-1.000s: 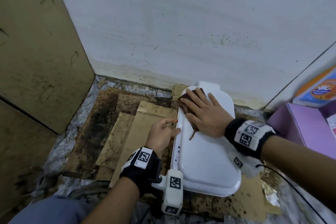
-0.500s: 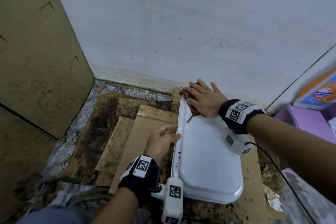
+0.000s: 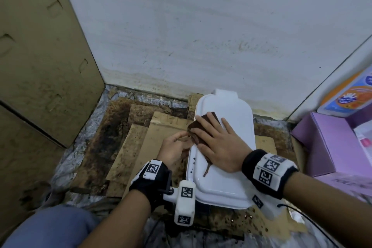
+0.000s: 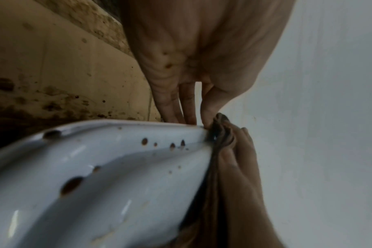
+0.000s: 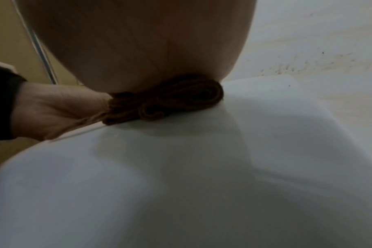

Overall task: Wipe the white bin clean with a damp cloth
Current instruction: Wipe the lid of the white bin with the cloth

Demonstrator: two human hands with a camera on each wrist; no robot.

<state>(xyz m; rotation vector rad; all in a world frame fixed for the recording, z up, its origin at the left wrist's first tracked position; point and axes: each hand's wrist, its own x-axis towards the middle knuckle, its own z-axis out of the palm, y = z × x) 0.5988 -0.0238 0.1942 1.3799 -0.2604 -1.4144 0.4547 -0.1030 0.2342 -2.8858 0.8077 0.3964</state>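
The white bin [image 3: 231, 106] lies on its side on the floor, its broad face up. My right hand [image 3: 218, 141] lies flat on that face near the left edge and presses a dark brown cloth [image 3: 192, 126] under its straight fingers. A tail of the cloth trails toward me. My left hand [image 3: 173, 147] holds the bin's left rim, thumb on top beside the cloth. In the left wrist view its fingers [image 4: 176, 104] reach behind the rim of the bin [image 4: 96, 167], next to the bunched cloth [image 4: 221, 134]. The right wrist view shows the folded cloth [image 5: 166, 100] under my palm on the bin [image 5: 202, 167].
Brown spots [image 4: 144, 141] dot the bin's rim. Stained cardboard sheets [image 3: 141, 147] cover the floor to the left. A cardboard panel [image 3: 40, 66] stands at the left, a white wall [image 3: 201, 26] behind. A purple box [image 3: 332, 143] and an orange-blue pack [image 3: 352, 94] sit to the right.
My right hand slid the cloth to the bin's far end, then back toward me to the middle of the left edge. The left hand stayed at the rim.
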